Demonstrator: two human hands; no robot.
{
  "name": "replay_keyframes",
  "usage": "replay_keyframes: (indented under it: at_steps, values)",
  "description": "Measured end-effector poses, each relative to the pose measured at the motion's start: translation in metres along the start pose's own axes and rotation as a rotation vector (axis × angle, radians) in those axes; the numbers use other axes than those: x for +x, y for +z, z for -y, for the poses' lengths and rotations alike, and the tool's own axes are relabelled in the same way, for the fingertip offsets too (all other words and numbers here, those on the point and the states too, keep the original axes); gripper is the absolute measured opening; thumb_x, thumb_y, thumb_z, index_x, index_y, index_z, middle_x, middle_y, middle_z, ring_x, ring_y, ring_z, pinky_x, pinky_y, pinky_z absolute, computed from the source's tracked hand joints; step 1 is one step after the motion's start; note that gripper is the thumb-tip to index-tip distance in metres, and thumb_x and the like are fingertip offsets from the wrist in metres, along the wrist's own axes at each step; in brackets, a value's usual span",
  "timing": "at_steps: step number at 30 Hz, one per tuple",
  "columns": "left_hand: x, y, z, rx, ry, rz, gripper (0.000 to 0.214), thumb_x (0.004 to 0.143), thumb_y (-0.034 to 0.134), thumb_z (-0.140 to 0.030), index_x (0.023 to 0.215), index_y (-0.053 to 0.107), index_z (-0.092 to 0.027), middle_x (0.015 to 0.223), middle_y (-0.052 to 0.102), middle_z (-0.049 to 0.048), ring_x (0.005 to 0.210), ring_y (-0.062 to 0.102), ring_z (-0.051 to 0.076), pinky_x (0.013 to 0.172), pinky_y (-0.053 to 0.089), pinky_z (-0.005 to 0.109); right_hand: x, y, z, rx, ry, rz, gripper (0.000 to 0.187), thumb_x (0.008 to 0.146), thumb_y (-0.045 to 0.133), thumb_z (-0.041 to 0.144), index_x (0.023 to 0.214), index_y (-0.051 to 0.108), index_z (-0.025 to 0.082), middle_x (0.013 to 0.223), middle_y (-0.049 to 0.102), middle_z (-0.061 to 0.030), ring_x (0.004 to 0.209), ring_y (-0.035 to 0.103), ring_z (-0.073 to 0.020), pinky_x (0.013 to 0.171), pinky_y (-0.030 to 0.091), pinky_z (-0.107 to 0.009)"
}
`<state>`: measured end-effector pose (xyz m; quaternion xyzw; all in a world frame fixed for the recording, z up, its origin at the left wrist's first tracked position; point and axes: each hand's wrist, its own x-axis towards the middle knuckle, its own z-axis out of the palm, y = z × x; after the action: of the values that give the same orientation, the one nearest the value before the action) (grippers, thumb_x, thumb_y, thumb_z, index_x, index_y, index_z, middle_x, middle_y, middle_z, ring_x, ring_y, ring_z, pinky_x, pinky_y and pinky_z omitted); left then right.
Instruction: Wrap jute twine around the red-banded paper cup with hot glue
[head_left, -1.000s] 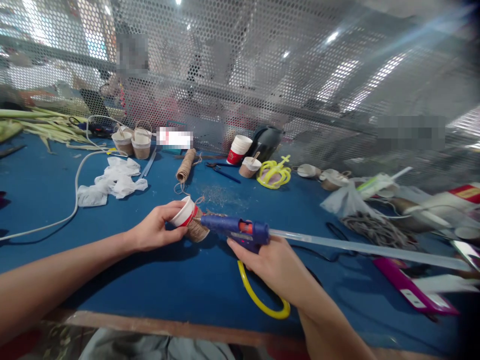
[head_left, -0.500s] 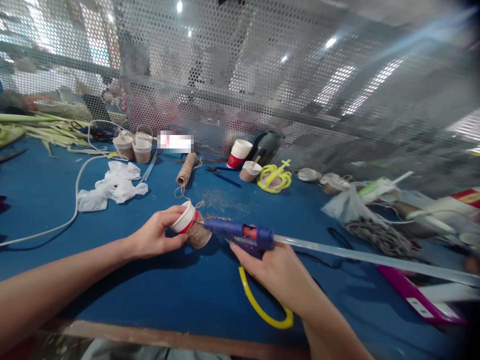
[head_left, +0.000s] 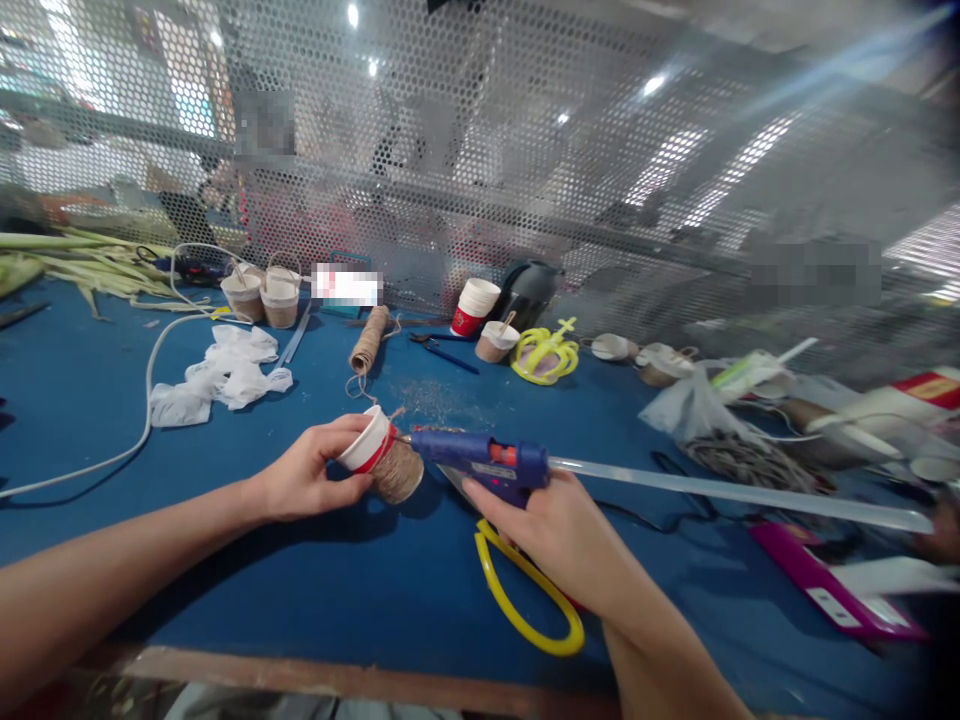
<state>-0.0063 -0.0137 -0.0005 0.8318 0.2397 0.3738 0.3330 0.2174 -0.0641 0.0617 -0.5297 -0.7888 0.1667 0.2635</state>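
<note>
My left hand [head_left: 319,470] grips a paper cup [head_left: 369,447] by its white rim, tilted on its side. Twine covers the cup's lower part, and a red band shows between twine and rim. A blue hot glue gun [head_left: 476,460] is held in my right hand [head_left: 562,530], its nozzle at the cup's red band beside the twine; whether it touches I cannot tell. A long clear glue stick [head_left: 735,492] sticks out of the gun's back. Beneath my right hand lie scissors with yellow handles [head_left: 525,610], partly hidden. A loose strand runs from the cup toward the twine roll [head_left: 370,340].
Further back stand twine-wrapped cups [head_left: 280,298], stacked paper cups [head_left: 475,305], pliers [head_left: 446,352] and a yellow crown-shaped piece [head_left: 546,352]. Crumpled white plastic [head_left: 225,370] and a white cord [head_left: 150,385] lie left. A plastic bag [head_left: 694,405] and purple box [head_left: 832,580] are right.
The glue gun's nozzle has lifted slightly along the cup's red band. More of the yellow scissor handles shows under my right hand. The left hand keeps its hold on the cup.
</note>
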Motion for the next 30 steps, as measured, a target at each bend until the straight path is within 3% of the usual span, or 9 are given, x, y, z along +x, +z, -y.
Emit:
replay_keyframes:
  at_steps: [3, 8, 14, 26, 30]
  values:
    - [0.000, 0.000, 0.000, -0.008, 0.012, 0.000, 0.012, 0.075, 0.052, -0.016, 0.081, 0.061, -0.011, 0.100, 0.061, 0.0104, 0.101, 0.052, 0.022, 0.090, 0.039, 0.030, 0.000, 0.000, 0.001, 0.016, 0.010, 0.004, 0.015, 0.078, 0.048, 0.022, 0.075, 0.062, 0.019, 0.067, 0.066, -0.0001, 0.063, 0.061, -0.0157, 0.064, 0.050, -0.026]
    - [0.000, 0.001, 0.000, -0.014, 0.006, -0.003, 0.012, 0.075, 0.052, -0.018, 0.079, 0.062, -0.012, 0.099, 0.062, 0.0106, 0.099, 0.053, 0.022, 0.089, 0.040, 0.031, 0.000, -0.001, 0.000, -0.056, 0.012, -0.009, 0.024, 0.077, 0.048, 0.025, 0.056, 0.058, 0.022, 0.045, 0.056, 0.0018, 0.060, 0.061, -0.0178, 0.056, 0.049, -0.026]
    - [0.000, 0.001, 0.002, -0.026, -0.014, -0.028, 0.013, 0.074, 0.053, -0.017, 0.081, 0.062, -0.012, 0.102, 0.061, 0.0109, 0.099, 0.054, 0.022, 0.089, 0.040, 0.031, -0.003, 0.001, 0.001, -0.017, 0.006, 0.008, 0.017, 0.078, 0.047, 0.024, 0.069, 0.061, 0.020, 0.059, 0.062, 0.0008, 0.058, 0.059, -0.0153, 0.056, 0.049, -0.026]
    - [0.000, 0.001, 0.003, -0.025, -0.016, -0.044, 0.015, 0.073, 0.053, -0.015, 0.084, 0.063, -0.012, 0.105, 0.060, 0.0101, 0.101, 0.053, 0.022, 0.090, 0.039, 0.030, -0.004, 0.001, 0.006, -0.045, -0.047, 0.051, 0.019, 0.078, 0.044, 0.021, 0.074, 0.062, 0.018, 0.059, 0.062, -0.0020, 0.054, 0.057, -0.0152, 0.056, 0.049, -0.027]
    - [-0.001, 0.002, 0.002, -0.036, 0.006, -0.049, 0.012, 0.072, 0.054, -0.014, 0.080, 0.062, -0.012, 0.104, 0.060, 0.0105, 0.101, 0.053, 0.023, 0.091, 0.039, 0.029, 0.001, -0.001, 0.001, -0.030, -0.051, -0.036, 0.017, 0.076, 0.046, 0.024, 0.077, 0.063, 0.019, 0.064, 0.063, -0.0034, 0.066, 0.061, -0.0188, 0.063, 0.049, -0.030]
